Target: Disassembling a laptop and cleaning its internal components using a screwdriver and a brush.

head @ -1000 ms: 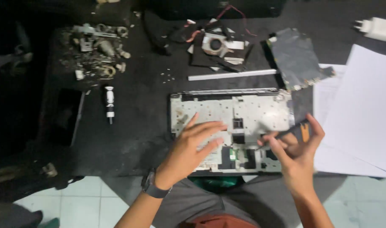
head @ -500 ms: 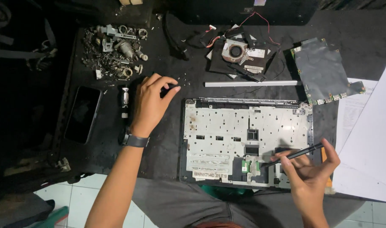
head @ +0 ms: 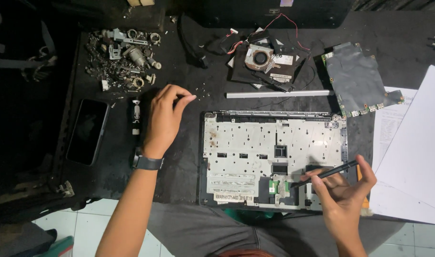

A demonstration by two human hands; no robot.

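Observation:
An opened laptop base (head: 274, 157) with a bare metal plate lies on the dark table in front of me. My right hand (head: 343, 192) holds a thin black screwdriver (head: 327, 173) whose tip rests near the small green board at the plate's lower edge. My left hand (head: 165, 116) hovers left of the laptop, fingers pinched together near several tiny screws (head: 202, 90) on the table; whether a screw is between the fingertips I cannot tell. A dark watch sits on that wrist.
A pile of metal parts (head: 125, 59) lies at the back left, with a black phone (head: 87, 131) and a small cylinder (head: 136, 116) below it. A fan assembly (head: 262, 59), a grey strip (head: 277, 93), a circuit board (head: 357, 78) and white papers (head: 415, 152) lie behind and right.
My left hand left the laptop plate and moved left and back to the tiny screws, fingers now pinched. My right hand stayed on the plate with the screwdriver.

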